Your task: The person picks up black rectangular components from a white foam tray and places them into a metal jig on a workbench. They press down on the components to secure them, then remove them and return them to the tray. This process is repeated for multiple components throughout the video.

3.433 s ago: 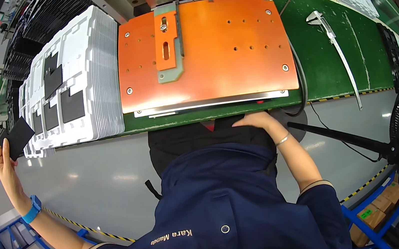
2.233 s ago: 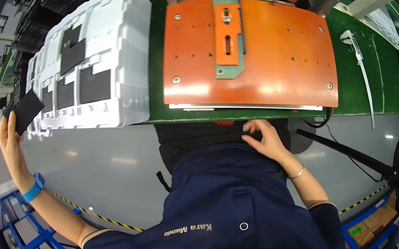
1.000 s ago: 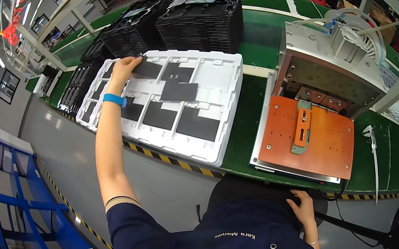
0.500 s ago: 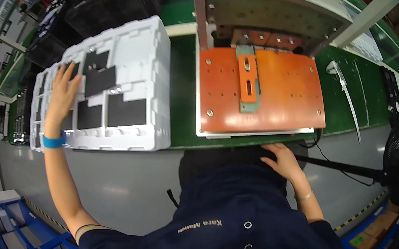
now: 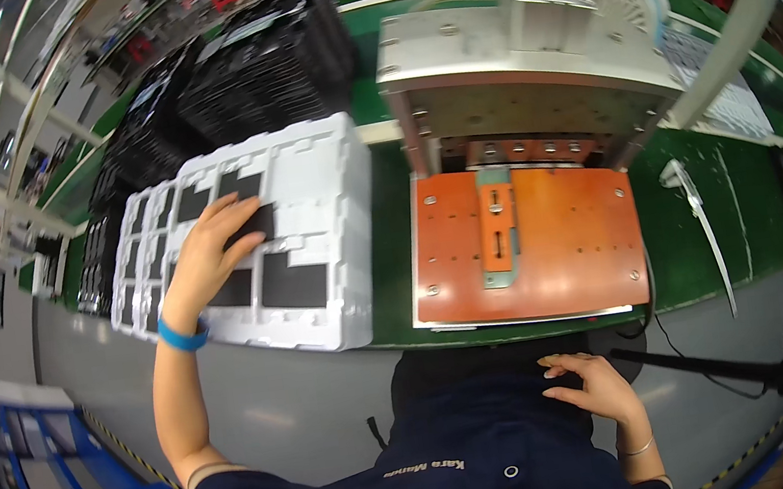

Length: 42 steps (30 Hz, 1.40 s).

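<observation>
Your left hand (image 5: 205,257) is over the white tray (image 5: 291,171). Its fingers are bent a little and the thumb is well away from them, so the hand is partly open and does not seem to grip anything. The nearest black piece (image 5: 263,224) lies on the tray at 2 o'clock from that hand, showing between the fingertips and the thumb. I can't tell if they touch it, and your hand hides part of it. The thumb may be kept wide so it can go round the piece.

Another piece, the lower piece (image 5: 294,282), sits at 4 o'clock from your left hand. It lies in its own pocket, most likely so the pieces don't rub or slide.

Your right hand (image 5: 596,386) is near your lap, loosely bent, with nothing seen in it. It is perhaps kept low to stay clear of the orange plate (image 5: 569,241), at 11 o'clock from it. The plate sits right in front of you, under the metal frame (image 5: 530,93), probably for easy reach. The caliper (image 5: 696,204) lies at 1 o'clock from your right hand, maybe set aside there to leave room.
</observation>
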Each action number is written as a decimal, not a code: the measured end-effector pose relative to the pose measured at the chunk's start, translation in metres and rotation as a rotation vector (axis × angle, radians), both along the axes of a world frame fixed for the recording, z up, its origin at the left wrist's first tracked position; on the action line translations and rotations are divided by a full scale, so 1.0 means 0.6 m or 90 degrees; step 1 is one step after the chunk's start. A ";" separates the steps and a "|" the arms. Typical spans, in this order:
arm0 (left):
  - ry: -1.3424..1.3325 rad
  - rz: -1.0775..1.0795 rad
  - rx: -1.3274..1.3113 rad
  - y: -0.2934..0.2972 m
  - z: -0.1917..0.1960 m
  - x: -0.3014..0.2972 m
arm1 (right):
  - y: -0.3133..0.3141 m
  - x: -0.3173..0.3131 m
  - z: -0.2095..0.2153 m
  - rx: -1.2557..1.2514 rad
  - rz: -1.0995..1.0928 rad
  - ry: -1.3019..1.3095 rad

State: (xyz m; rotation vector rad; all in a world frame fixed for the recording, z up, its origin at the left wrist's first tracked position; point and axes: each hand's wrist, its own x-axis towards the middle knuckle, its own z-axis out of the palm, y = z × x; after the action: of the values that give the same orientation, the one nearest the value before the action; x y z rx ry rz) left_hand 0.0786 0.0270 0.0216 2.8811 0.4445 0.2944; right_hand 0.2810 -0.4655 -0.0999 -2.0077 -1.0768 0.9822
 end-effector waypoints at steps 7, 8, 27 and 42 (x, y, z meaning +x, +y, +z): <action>-0.030 -0.009 0.061 -0.034 -0.010 0.012 | -0.004 0.018 0.015 0.022 0.019 -0.017; -0.037 0.004 0.068 -0.037 -0.007 0.018 | -0.002 0.021 0.019 0.030 0.020 -0.019; -0.102 -0.373 0.113 -0.407 -0.022 0.308 | 0.027 0.116 0.223 0.331 -0.151 -0.095; -0.071 -0.514 0.228 -0.325 -0.027 0.221 | 0.225 0.143 0.178 0.271 0.066 -0.560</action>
State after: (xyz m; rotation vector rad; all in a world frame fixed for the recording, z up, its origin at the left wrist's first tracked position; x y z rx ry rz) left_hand 0.2111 -0.1679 0.0054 3.0508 -0.8597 0.4074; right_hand 0.3669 -0.3306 0.0071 -2.0318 -1.6701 -0.1667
